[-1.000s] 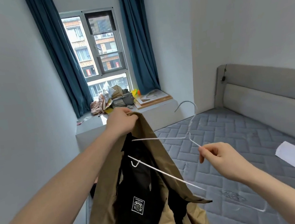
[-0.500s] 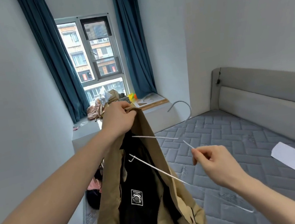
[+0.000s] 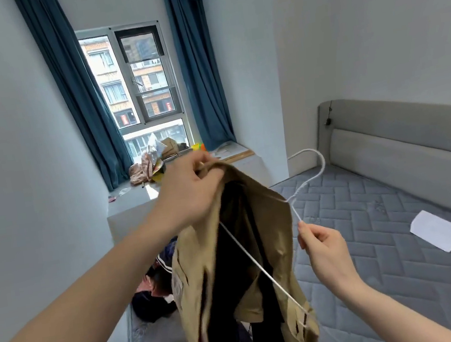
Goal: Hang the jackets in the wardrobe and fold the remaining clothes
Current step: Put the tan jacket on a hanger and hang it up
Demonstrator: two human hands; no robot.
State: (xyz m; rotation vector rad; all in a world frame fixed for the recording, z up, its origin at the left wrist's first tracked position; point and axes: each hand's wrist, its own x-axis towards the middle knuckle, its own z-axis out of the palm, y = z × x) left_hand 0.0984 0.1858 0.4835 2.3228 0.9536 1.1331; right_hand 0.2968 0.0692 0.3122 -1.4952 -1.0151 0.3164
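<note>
Jacket (image 3: 258, 224) hanging above the bed (image 3: 407, 275), a hanger (image 3: 311, 179) sliding inside.
Left hand (image 3: 189, 193) is gripping its collar; right hand (image 3: 323, 247) is pinching the hanger's wire beside it.

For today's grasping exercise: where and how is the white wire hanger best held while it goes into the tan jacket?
Pinch the hanger on its bare right shoulder wire below the neck, from the right, as the right hand does; the other arm is inside the jacket.
</note>
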